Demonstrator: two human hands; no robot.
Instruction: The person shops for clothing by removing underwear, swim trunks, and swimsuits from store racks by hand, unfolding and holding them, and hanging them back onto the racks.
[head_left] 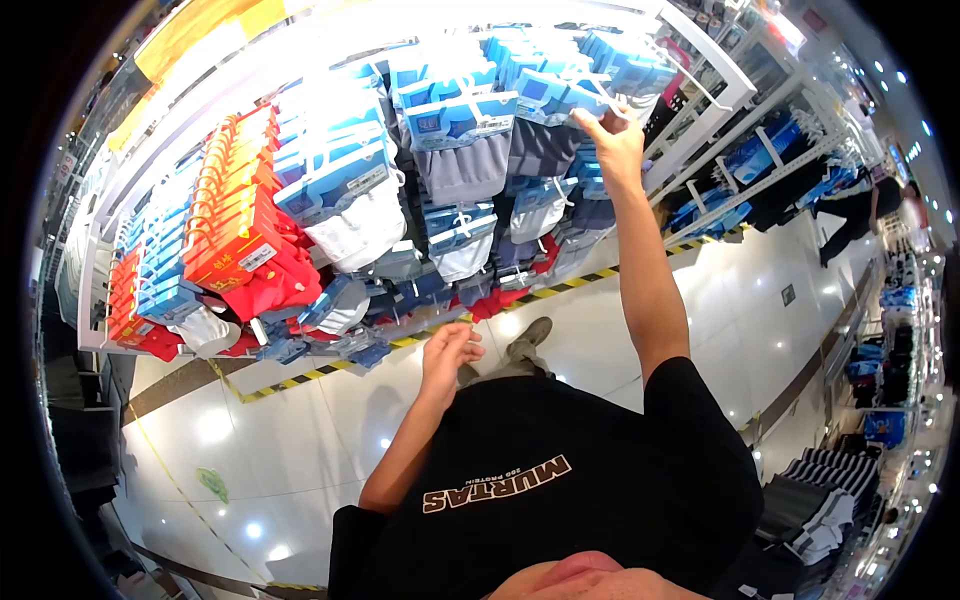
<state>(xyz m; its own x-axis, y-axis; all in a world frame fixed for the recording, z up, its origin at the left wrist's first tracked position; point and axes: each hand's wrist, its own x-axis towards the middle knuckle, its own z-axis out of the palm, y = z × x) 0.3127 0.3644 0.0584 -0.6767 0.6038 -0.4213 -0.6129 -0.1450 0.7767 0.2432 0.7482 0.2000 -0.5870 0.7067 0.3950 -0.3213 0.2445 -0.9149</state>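
Note:
My right hand [615, 145] is raised to the upper right of the rack. Its thumb and fingers are closed at the right edge of a blue header card [562, 96], by the front end of a white hook. What exactly lies between the fingers is hidden. Grey folded underwear [540, 150] hangs below that card. To its left is another blue-carded pack with grey cloth [462, 172]. My left hand [450, 358] is low in front of the rack, fingers loosely bent and apart, holding nothing.
Red-carded packs [232, 250] and white garments [360, 232] hang further left on the rack. Yellow-black tape [300, 378] marks the floor along its base. A white side frame [705, 120] stands at right. Another person in dark clothes [858, 215] is farther off.

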